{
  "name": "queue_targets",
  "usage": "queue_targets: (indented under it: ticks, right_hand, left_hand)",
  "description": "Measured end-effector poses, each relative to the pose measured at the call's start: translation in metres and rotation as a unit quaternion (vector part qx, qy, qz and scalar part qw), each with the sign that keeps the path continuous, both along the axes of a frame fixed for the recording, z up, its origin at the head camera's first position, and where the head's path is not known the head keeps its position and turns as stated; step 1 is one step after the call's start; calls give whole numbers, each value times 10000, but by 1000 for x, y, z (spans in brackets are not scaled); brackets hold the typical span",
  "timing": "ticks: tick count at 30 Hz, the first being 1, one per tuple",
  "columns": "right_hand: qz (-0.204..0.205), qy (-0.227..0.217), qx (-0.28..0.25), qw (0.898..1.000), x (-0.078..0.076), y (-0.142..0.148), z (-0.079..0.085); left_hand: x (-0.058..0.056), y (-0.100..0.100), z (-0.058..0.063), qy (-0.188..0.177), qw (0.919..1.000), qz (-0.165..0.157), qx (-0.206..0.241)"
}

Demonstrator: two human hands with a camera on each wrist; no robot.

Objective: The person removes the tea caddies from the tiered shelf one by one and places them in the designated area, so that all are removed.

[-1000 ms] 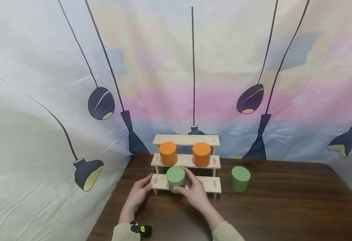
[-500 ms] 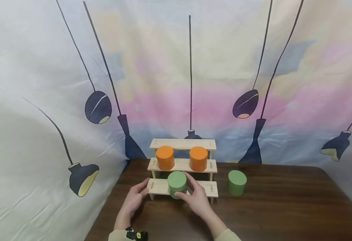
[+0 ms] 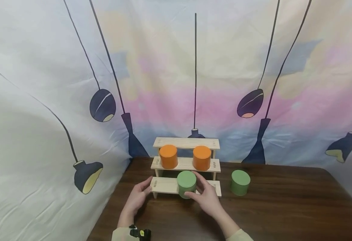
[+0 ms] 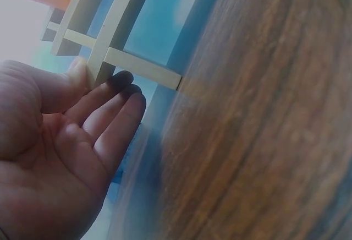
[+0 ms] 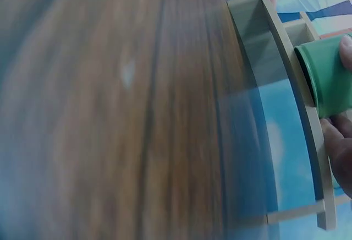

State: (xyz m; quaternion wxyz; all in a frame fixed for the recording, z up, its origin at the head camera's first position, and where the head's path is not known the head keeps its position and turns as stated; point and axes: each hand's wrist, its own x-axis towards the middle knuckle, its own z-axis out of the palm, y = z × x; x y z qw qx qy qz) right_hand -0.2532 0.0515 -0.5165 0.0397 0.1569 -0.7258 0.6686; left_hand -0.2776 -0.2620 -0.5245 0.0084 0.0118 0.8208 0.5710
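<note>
A small stepped wooden shelf with three steps stands on the table. My right hand holds a round green tin on the lowest step, thumb in front and fingers behind. In the right wrist view the base of this green tin appears to meet the step's board. At the left end of that step, my left hand pinches the board; in the left wrist view its thumb lies on the board's end and the other fingers reach past it. Two orange tins, left and right, stand on the middle step.
A second green tin stands on the dark wooden table, to the right of the shelf. Behind the table hangs a cloth backdrop printed with lamps. A black band with a small device is on the left wrist.
My right hand has shifted the green tin to the right along the lowest step. My left hand keeps its place at the shelf's left end. The head view has swayed slightly.
</note>
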Motion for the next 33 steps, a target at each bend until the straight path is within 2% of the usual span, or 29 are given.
queue_targets:
  ticks: [10, 20, 27, 33]
  right_hand:
    - [7, -140, 337, 9993, 3, 42, 5]
    - [-77, -20, 518, 9986, 9, 92, 17]
    - [-595, 141, 483, 9970, 18, 138, 35]
    - [-950, 112, 508, 9941, 20, 167, 44]
  left_hand:
    - [-7, 5, 4, 16, 9999, -107, -102]
    - [-3, 1, 4, 33, 9998, -44, -195]
    - [-2, 1, 5, -61, 9997, -57, -223]
    - [-3, 1, 5, -91, 9997, -67, -211]
